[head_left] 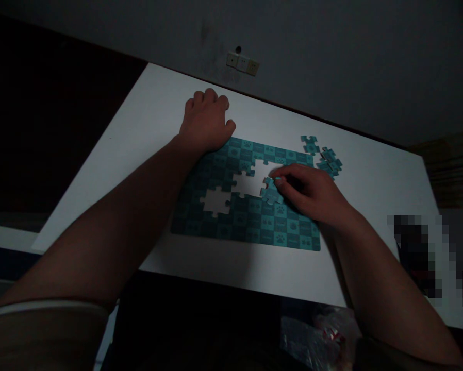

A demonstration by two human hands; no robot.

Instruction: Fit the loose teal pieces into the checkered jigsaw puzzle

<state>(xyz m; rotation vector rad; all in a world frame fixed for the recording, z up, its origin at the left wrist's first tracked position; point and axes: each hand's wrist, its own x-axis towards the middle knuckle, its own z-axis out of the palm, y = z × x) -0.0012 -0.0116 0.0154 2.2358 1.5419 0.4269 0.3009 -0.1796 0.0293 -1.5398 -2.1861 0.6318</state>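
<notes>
A teal jigsaw puzzle [250,226] with a checkered paw-print pattern lies on the white table, with gaps showing the white surface through its middle. My right hand [312,190] pinches a puzzle piece [272,191] between thumb and fingertips, over the right end of the larger gap. My left hand [206,118] rests at the puzzle's upper left edge, palm down, with the thumb apart and the fingers slightly bent. No object shows in it. Beyond my right hand lie several loose puzzle pieces [330,162], partly overlapping, and a separate one [310,145] beside them.
The white table [374,206] runs along a grey wall with power sockets [242,63]. At the right edge a dark object is blurred by pixelation. Below the table's front edge there is a clear plastic bag [312,340].
</notes>
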